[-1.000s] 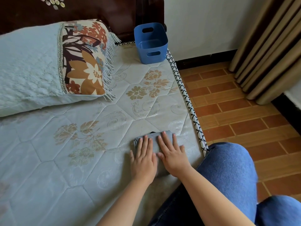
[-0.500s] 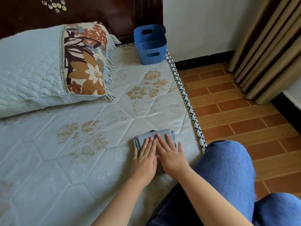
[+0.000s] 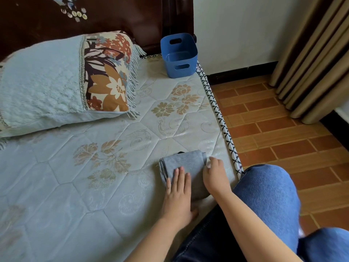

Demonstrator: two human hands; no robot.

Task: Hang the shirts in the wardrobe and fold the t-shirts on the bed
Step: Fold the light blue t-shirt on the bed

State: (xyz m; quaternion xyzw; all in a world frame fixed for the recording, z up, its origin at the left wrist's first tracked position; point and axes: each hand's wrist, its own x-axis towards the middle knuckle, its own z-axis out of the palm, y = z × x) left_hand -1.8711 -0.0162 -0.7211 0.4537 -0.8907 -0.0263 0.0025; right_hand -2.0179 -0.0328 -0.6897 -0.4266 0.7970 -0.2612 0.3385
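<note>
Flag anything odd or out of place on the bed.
Nothing is spilled or damaged. The folded grey t-shirt lies neatly under the left hand; only a small dark bit pokes out at its far edge. The blue basket stands upright.

The folded t-shirt [image 3: 186, 163] is plain grey-blue. The bed [image 3: 94, 195] is pale blue, quilted in hexagons with tan and gold flowers; its edge piping [image 3: 224, 129] is white with black criss-crosses. The pillow [image 3: 37, 87] is pale blue, one end printed with orange, brown and cream flowers. The basket [image 3: 179, 59] is solid blue, the headboard [image 3: 113, 14] dark brown, the floor [image 3: 273, 138] terracotta brick-patterned, the curtain [image 3: 311, 63] beige, the jeans [image 3: 264, 195] blue.
</note>
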